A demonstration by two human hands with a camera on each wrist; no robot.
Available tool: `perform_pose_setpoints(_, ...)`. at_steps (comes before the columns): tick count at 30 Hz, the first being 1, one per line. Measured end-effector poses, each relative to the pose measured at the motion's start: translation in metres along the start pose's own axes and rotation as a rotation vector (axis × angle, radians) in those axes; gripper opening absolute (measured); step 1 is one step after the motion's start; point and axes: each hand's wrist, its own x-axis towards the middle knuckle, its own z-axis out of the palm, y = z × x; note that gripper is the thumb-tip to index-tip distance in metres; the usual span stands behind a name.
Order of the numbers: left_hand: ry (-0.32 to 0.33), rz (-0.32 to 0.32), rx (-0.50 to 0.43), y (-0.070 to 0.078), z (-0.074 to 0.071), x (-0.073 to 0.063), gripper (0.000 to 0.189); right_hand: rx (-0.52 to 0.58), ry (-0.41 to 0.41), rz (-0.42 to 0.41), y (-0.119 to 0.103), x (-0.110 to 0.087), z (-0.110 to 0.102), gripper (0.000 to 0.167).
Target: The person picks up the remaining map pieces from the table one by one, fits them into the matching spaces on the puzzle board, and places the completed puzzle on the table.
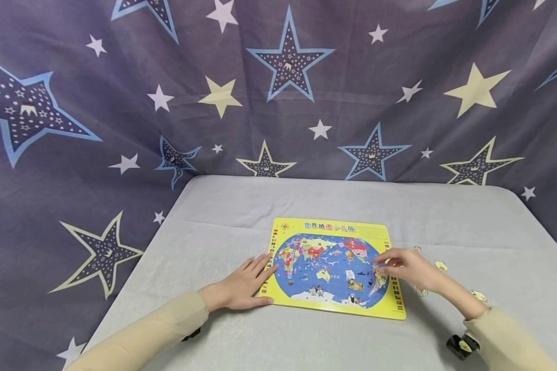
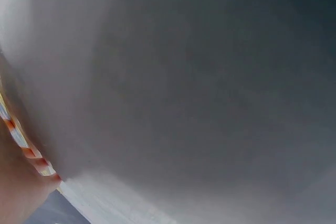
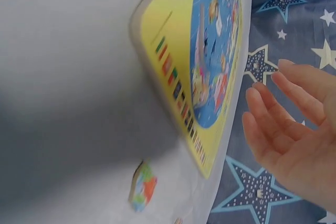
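Note:
A yellow-bordered world map puzzle board (image 1: 301, 279) lies flat on the table, its blue oval filled with coloured land and small pictures. My left hand (image 1: 241, 283) rests at the board's left edge, fingers extended onto the border and thumb along the lower left corner. In the left wrist view only part of that hand (image 2: 21, 192) shows, at the lower left. Over the board's right side is my right hand (image 1: 410, 268), close to the South America area. Seen from the right wrist, the right hand (image 3: 304, 142) has loosely bent, spread fingers with nothing between them.
Several small loose puzzle pieces (image 1: 440, 266) lie on the grey tablecloth (image 1: 223, 232) right of the board. One colourful piece (image 3: 143, 188) shows in the right wrist view. A dark star-patterned curtain (image 1: 306, 129) hangs behind the table. Black wrist devices (image 1: 461, 346) sit below the sleeves.

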Motion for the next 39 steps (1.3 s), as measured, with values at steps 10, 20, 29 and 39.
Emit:
perform_pose_setpoints(10, 0.014, 0.005, -0.003, -0.001, 0.002, 0.000, 0.081, -0.042, 0.015, 0.012, 0.011, -0.016, -0.009, 0.023)
perform_pose_setpoints(20, 0.005, -0.001, -0.008, 0.000, 0.001, -0.001, 0.080, -0.018, 0.007, 0.046, 0.025, -0.033, -0.015, 0.027)
perform_pose_setpoints(29, 0.016, 0.006, -0.009, -0.001, 0.002, 0.000, 0.080, -0.057, -0.025, 0.003, 0.035, -0.042, -0.021, 0.029)
perform_pose_setpoints(39, -0.004, -0.015, -0.005, 0.000, 0.001, 0.000, 0.080, -0.053, -0.038, 0.028, 0.044, -0.050, -0.020, 0.034)
